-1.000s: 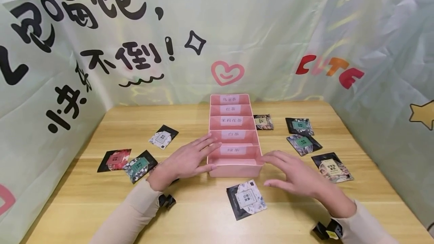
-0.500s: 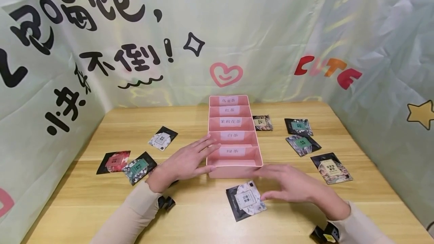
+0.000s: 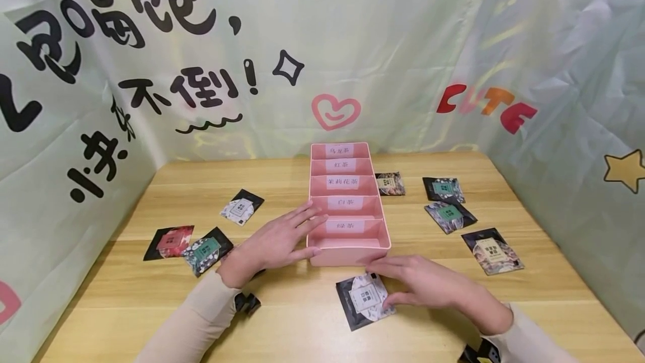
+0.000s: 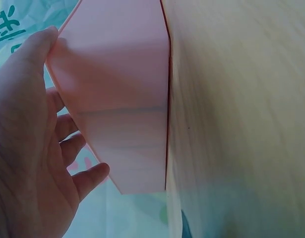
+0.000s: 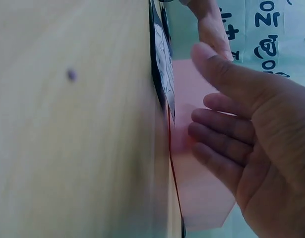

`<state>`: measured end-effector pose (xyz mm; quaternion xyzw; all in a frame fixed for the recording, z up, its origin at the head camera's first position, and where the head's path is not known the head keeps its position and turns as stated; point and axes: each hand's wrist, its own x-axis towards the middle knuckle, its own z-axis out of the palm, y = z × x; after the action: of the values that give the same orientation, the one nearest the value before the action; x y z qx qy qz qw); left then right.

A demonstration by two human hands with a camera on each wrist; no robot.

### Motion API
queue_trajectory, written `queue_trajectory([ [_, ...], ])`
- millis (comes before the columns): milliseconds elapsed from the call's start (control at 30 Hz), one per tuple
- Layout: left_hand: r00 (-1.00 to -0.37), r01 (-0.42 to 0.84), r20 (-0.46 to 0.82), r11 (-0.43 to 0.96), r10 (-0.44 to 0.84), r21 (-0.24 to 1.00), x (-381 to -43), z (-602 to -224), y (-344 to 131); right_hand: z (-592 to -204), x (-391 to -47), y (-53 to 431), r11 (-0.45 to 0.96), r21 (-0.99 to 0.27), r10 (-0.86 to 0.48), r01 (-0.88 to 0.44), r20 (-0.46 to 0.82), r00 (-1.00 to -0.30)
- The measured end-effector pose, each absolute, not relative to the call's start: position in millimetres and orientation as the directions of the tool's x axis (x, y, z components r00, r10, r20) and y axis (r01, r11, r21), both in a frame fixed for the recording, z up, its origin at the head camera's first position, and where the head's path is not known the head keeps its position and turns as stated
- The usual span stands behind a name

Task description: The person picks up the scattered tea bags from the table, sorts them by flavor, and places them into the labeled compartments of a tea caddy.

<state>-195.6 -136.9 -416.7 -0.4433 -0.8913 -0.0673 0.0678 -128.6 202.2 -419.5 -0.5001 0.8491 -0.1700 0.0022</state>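
Note:
A pink divided box [image 3: 349, 256] with tea labels on its compartments stands mid-table. My left hand [image 3: 279, 240] rests at its left rim with the fingers loosely extended; the left wrist view shows the fingertips [image 4: 100, 172] along the box's edge. In front of the box lies a black-and-white tea sachet [image 3: 364, 298], flat on the table. My right hand [image 3: 423, 282] hovers at the sachet's right side, its thumb over or touching the edge. In the right wrist view the thumb [image 5: 207, 52] and fingers stand apart, with nothing gripped between them.
Left of the box lie a white-patterned sachet [image 3: 242, 206], a red one [image 3: 169, 242] and a green-labelled one [image 3: 207, 251], plus another partly under my left wrist. To the right are green-labelled sachets [image 3: 450, 216], a cream-labelled one [image 3: 492, 251] and one beside the box [image 3: 390, 183].
My right hand has moved left and towards me, from the box's right front corner to the near sachet. The left hand has stayed at the box, and the sachets lie as before.

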Motion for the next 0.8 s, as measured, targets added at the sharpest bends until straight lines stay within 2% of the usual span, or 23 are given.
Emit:
queue_trajectory([
  [533, -0.609, 0.792, 0.166, 0.608, 0.776, 0.061, -193, -417, -138, -427, -121, 193, 0.496, -0.059, -0.848, -0.866, 0.179, -0.498],
  [800, -0.604, 0.795, 0.166, 0.604, 0.78, 0.053, -194, -416, -137, -426, -119, 191, 0.541, -0.091, -0.826, -0.836, 0.128, -0.549],
])
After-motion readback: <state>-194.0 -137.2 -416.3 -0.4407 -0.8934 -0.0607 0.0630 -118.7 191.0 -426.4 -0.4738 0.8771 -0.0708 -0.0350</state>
